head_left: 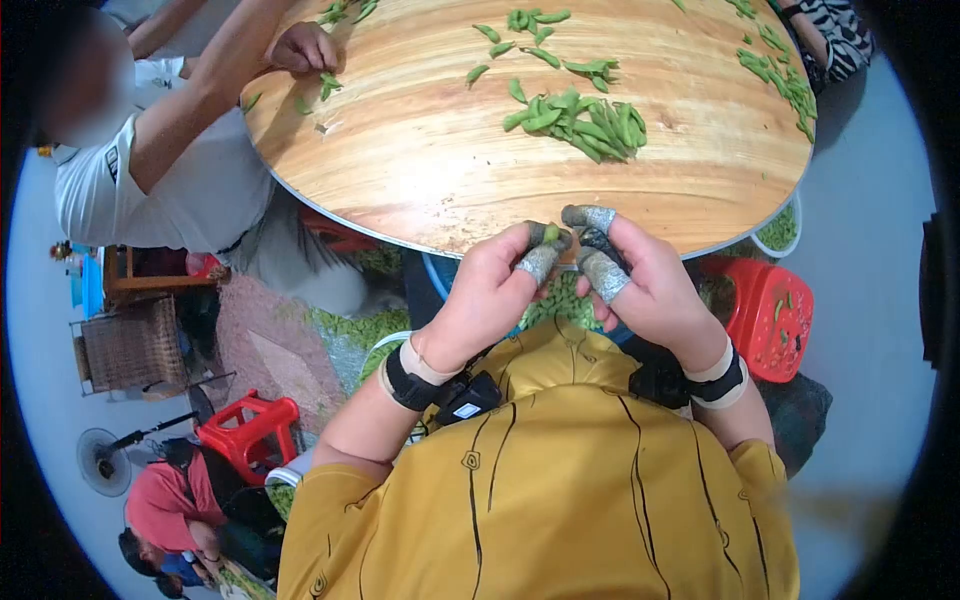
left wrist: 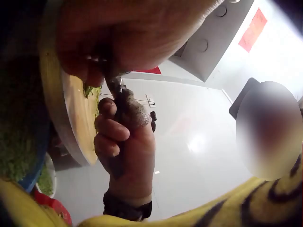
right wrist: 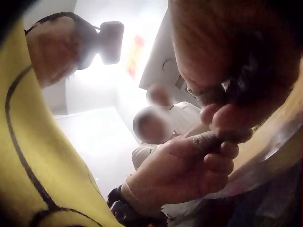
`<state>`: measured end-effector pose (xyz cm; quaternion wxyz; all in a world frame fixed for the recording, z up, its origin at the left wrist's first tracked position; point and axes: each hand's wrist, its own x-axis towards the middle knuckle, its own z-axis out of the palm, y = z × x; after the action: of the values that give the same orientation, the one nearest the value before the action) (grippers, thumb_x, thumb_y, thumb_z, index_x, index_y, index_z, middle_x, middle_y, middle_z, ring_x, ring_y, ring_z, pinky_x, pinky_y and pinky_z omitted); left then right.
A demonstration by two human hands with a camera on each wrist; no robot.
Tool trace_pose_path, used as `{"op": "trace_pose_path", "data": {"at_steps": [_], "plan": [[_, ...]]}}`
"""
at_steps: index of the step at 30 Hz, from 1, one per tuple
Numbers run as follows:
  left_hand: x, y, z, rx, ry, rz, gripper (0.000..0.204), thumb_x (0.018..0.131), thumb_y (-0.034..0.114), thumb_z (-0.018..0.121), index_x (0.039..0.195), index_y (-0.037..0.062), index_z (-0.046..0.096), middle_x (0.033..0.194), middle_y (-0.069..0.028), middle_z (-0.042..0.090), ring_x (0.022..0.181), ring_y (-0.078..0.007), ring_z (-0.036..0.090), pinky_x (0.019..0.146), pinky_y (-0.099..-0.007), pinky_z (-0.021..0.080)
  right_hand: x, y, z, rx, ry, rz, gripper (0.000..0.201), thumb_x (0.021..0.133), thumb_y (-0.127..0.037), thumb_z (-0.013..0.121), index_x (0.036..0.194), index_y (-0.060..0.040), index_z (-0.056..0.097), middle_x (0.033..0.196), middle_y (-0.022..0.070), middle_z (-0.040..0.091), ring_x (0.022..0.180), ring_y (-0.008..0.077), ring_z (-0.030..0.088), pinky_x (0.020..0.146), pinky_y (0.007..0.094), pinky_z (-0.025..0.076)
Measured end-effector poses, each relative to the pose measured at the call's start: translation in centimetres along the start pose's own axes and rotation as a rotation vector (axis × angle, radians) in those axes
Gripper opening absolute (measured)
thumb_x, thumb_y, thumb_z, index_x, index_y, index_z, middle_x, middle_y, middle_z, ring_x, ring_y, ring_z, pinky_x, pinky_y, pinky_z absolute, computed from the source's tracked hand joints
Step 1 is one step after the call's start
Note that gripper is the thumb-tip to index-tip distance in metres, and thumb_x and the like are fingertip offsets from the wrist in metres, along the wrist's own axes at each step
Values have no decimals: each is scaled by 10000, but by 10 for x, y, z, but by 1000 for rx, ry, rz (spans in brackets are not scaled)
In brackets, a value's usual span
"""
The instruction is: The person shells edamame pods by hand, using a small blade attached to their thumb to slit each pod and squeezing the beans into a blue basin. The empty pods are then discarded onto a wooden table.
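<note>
In the head view the left hand pinches a small green pod between its taped thumb and index finger. Close beside it on the right is the right hand, its thumb and index finger wrapped in grey tape and bent towards the pod; whether they grip anything is hidden. Below both hands lie shelled green beans in a blue container. A pile of green pods rests on the wooden table beyond the hands. Both wrist views are dark around the fingertips.
Scattered pods lie along the table's right side. A red stool with bits of pod stands at the right. Another person's hand rests on the table at the left, near a few pods. A second red stool stands lower left.
</note>
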<state>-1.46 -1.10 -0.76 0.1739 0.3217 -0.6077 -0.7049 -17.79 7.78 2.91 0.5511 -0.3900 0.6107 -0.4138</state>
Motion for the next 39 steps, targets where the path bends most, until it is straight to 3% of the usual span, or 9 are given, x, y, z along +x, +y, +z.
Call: {"op": "trace_pose_path", "data": {"at_steps": [6,9,16,19,21,22,24,27,39], "plan": [[-3,7,3,142,-117,-18,143,906,15,449,964,-12,578,742,4,566,609,-57,498,557,-210,422,-5,6,-9,-3,-86,-29,443,880,-44,468,1322,-83,473,770,-12,600,535,23,507,480,162,436],[-4,4,6,120,-88,-5,138,917,35,463,967,-11,583,740,5,575,598,-52,498,545,-202,419,-6,5,-13,37,-94,-1,465,801,-27,441,1256,-76,526,767,4,602,541,52,542,474,190,456],[-9,5,7,-13,-56,-28,125,926,76,512,973,-5,595,754,0,603,589,-41,504,536,-191,420,-6,5,-15,158,-140,85,467,811,-15,429,1256,-106,541,738,-17,587,512,28,486,452,171,417],[-9,5,7,181,-11,75,123,927,90,519,966,3,597,746,-4,606,594,-47,516,533,-193,421,-3,10,-14,207,-160,38,406,895,-14,465,1294,-80,503,727,-8,586,479,22,452,413,165,379],[-5,0,5,954,127,634,124,930,100,514,955,15,600,759,-10,611,603,-62,535,534,-205,427,-1,13,-12,162,-132,48,364,888,-52,456,1236,-99,548,700,-17,564,486,27,451,415,175,377],[-7,2,5,953,125,632,124,930,100,514,955,15,600,759,-10,611,603,-62,535,534,-205,427,-1,13,-13,163,-131,50,364,888,-52,456,1236,-99,548,700,-17,564,486,27,451,415,175,377],[-12,10,5,-40,-109,-87,146,939,131,505,961,16,593,785,-29,615,610,-83,544,540,-220,433,0,13,-15,435,-216,152,303,927,-93,481,1220,-97,556,679,-16,547,464,33,442,397,178,364],[-9,5,-4,-347,-229,-153,178,949,167,497,983,13,580,796,-43,616,611,-95,543,549,-227,435,-3,9,-13,435,-184,149,283,940,-106,485,1215,-89,552,672,-16,539,448,37,437,386,181,360],[-6,3,1,-35,-123,-31,155,953,135,494,951,7,582,765,-24,615,594,-58,524,544,-196,433,-5,14,-9,323,-163,42,344,915,-70,461,1255,-69,512,703,-7,549,465,29,450,395,170,376]]}}
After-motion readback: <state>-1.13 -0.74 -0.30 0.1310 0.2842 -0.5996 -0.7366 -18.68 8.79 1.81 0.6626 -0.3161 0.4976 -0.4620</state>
